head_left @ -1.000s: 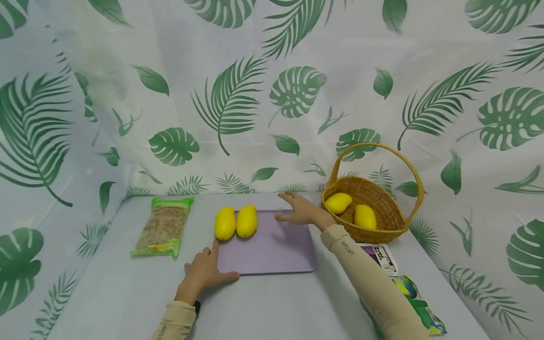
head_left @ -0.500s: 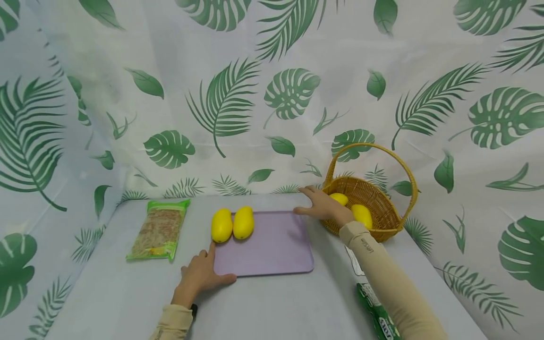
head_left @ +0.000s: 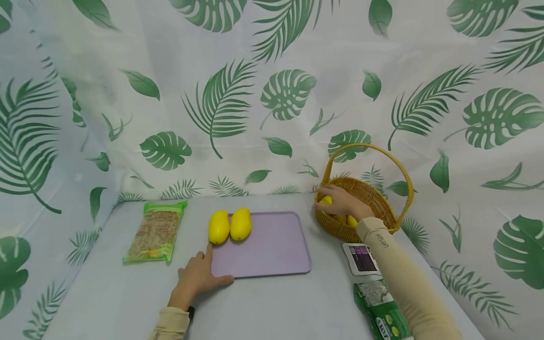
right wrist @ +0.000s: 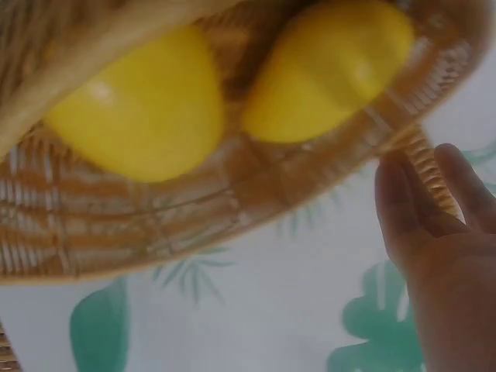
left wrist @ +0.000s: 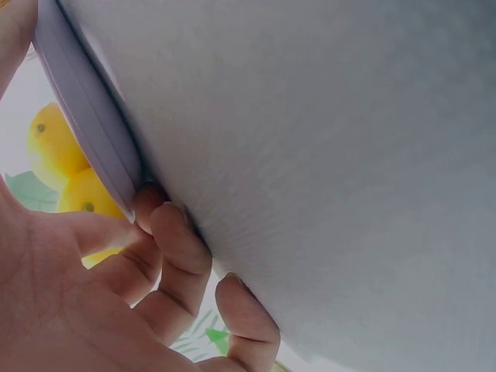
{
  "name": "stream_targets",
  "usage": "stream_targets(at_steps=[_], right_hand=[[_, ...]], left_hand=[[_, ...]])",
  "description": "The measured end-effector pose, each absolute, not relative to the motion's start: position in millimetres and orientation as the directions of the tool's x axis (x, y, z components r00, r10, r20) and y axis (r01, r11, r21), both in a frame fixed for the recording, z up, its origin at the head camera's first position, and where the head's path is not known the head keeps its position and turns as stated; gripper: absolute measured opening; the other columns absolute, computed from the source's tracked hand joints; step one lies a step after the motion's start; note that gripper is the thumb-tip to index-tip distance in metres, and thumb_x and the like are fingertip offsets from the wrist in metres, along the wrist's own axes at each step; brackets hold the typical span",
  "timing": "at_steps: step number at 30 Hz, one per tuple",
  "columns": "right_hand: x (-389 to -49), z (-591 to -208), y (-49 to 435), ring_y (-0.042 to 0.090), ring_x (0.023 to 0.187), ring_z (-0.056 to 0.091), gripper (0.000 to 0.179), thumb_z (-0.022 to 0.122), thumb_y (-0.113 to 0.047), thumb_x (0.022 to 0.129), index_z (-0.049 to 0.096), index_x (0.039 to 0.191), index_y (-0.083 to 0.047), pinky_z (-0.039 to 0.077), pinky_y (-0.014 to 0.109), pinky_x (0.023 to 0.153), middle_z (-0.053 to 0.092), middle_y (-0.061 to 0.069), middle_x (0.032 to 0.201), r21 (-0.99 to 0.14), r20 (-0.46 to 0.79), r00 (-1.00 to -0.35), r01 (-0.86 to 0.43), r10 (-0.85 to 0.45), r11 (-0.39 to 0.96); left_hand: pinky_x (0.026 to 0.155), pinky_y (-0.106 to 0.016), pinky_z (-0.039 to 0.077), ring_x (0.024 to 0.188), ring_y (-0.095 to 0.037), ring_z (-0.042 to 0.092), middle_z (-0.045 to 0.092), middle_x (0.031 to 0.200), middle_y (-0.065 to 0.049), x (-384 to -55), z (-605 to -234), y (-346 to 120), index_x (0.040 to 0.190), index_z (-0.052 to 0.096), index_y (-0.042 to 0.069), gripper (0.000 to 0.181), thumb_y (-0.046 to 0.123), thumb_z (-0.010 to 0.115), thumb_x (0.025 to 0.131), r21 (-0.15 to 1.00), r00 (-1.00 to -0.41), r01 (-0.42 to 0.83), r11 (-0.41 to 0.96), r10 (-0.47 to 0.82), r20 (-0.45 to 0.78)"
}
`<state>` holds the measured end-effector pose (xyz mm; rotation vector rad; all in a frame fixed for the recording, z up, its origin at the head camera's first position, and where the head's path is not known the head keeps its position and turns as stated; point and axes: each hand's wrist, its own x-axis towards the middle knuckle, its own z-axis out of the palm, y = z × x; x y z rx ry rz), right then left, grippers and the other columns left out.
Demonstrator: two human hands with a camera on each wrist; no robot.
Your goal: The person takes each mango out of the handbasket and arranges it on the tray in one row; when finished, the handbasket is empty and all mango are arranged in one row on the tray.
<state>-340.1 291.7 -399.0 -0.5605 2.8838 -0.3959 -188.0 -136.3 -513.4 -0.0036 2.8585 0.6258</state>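
A lilac tray (head_left: 272, 250) lies on the table, with two yellow mangoes, one (head_left: 218, 227) beside the other (head_left: 241, 224), at its back left. My left hand (head_left: 196, 274) spans the tray's near left corner, thumb along the front edge; in the left wrist view, fingertips (left wrist: 182, 232) rest at the rim. My right hand (head_left: 343, 203) reaches over the left side of a wicker basket (head_left: 376, 196), fingers spread above a mango (head_left: 325, 200). The right wrist view shows two mangoes, one (right wrist: 155, 108) near the other (right wrist: 333, 70), inside the basket, with the hand apart from them.
A clear and green food bag (head_left: 157, 231) lies at the left. Right of the tray are a white pack with a purple label (head_left: 363, 259) and a green packet (head_left: 384, 311), partly under the right forearm. The basket's tall handle (head_left: 393, 163) arches over it. Leaf-patterned sheeting stands behind.
My right hand has moved right from over the tray to the basket's left side, now covering part of the mangoes there. The left hand stays at the tray corner; the head view shifts slightly.
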Motion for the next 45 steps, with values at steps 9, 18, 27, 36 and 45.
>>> stream_targets(at_steps=[9, 18, 27, 36, 45], right_hand=[[-345.6, -408.0, 320.9, 0.055, 0.148, 0.021, 0.08, 0.057, -0.054, 0.096, 0.036, 0.154, -0.004, 0.025, 0.072, 0.115, 0.025, 0.034, 0.16, -0.239, -0.244, -0.93, -0.217, -0.275, 0.946], [-347.9, -411.5, 343.9, 0.057, 0.146, 0.024, 0.076, 0.056, -0.05, 0.098, 0.038, 0.153, -0.001, 0.026, 0.072, 0.115, 0.028, 0.037, 0.157, -0.189, -0.3, -0.931, -0.155, -0.208, 0.97], [-346.9, -420.2, 364.3, 0.058, 0.144, 0.024, 0.081, 0.057, -0.053, 0.097, 0.036, 0.153, 0.002, 0.025, 0.072, 0.115, 0.03, 0.038, 0.155, -0.178, -0.316, -0.933, -0.119, -0.171, 0.977], [-344.1, -428.0, 375.2, 0.059, 0.142, 0.029, 0.086, 0.06, -0.056, 0.095, 0.033, 0.155, -0.001, 0.029, 0.073, 0.112, 0.034, 0.037, 0.154, -0.175, -0.384, -0.916, -0.051, -0.116, 0.983], [-348.1, -441.6, 381.1, 0.057, 0.139, 0.037, 0.085, 0.065, -0.05, 0.093, 0.035, 0.153, 0.002, 0.032, 0.07, 0.112, 0.043, 0.035, 0.15, -0.195, -0.366, -0.919, -0.079, -0.148, 0.978]], left_hand=[[0.094, -0.083, 0.035, 0.113, -0.043, 0.06, 0.056, 0.132, -0.026, -189.5, -515.7, -137.7, 0.156, 0.029, 0.001, 0.127, 0.076, 0.077, 0.066, 0.401, -0.977, -0.047, 0.915, 0.042, -0.211], [0.093, -0.083, 0.036, 0.112, -0.043, 0.06, 0.056, 0.132, -0.028, -187.8, -511.9, -136.6, 0.156, 0.03, -0.001, 0.127, 0.075, 0.078, 0.066, 0.402, -0.977, -0.044, 0.915, 0.044, -0.208], [0.094, -0.084, 0.034, 0.115, -0.045, 0.06, 0.055, 0.134, -0.028, -188.4, -511.5, -136.9, 0.156, 0.029, 0.0, 0.127, 0.074, 0.078, 0.066, 0.407, -0.978, -0.048, 0.912, 0.041, -0.207], [0.095, -0.084, 0.034, 0.115, -0.044, 0.06, 0.055, 0.134, -0.028, -188.7, -510.8, -137.4, 0.157, 0.028, 0.0, 0.127, 0.075, 0.077, 0.066, 0.409, -0.976, -0.052, 0.911, 0.039, -0.212], [0.093, -0.083, 0.035, 0.111, -0.042, 0.06, 0.057, 0.131, -0.027, -189.2, -512.0, -136.8, 0.156, 0.03, 0.0, 0.128, 0.075, 0.078, 0.065, 0.409, -0.976, -0.054, 0.911, 0.038, -0.215]])
